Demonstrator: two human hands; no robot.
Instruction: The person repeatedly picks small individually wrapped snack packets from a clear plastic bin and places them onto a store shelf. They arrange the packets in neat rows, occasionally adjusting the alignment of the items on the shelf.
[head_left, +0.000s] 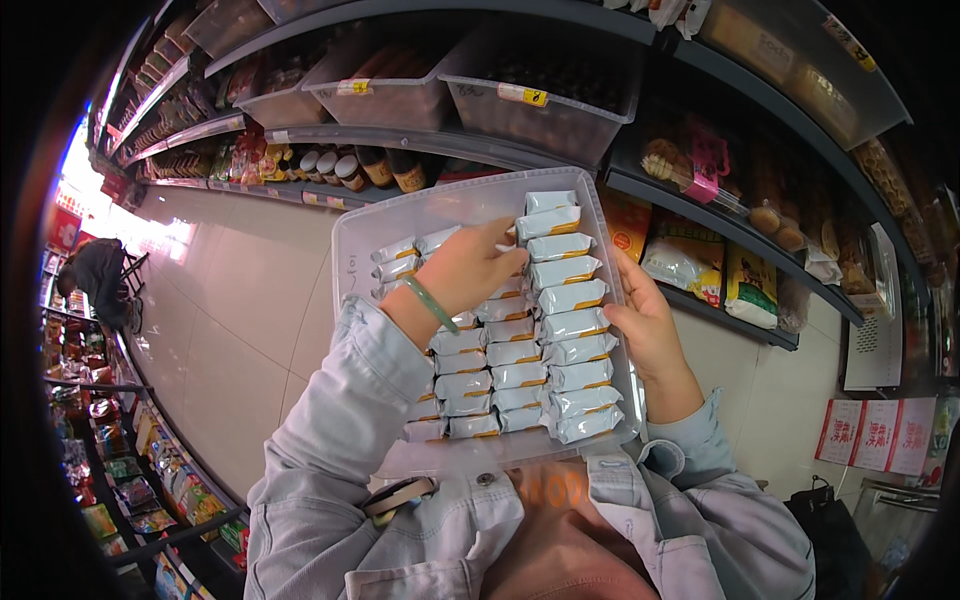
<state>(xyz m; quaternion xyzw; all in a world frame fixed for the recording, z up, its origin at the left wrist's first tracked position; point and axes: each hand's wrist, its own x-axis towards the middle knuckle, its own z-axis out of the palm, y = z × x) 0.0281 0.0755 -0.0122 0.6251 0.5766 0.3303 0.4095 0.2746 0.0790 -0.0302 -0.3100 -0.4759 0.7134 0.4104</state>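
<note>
A clear plastic tub (469, 199) is held in front of my chest, filled with rows of small white-and-orange wrapped packets (574, 325). My right hand (645, 322) grips the tub's right wall, its thumb over the rim by the right-hand row. Over the upper middle of the tub is my left hand (469, 266), a green bangle (431, 304) on its wrist. Its fingertips touch the packets beside the right-hand row; whether they pinch one is hidden. The packets under this hand and forearm are partly covered. Handwriting marks the tub's left wall.
Ahead, dark shelves (465, 146) carry clear bins (540, 112) with price tags, and jars (350, 172) stand below. Bagged goods (752, 285) fill a low shelf at right. A person (97, 281) bends by the left shelving. Tiled floor (232, 292) shows at left.
</note>
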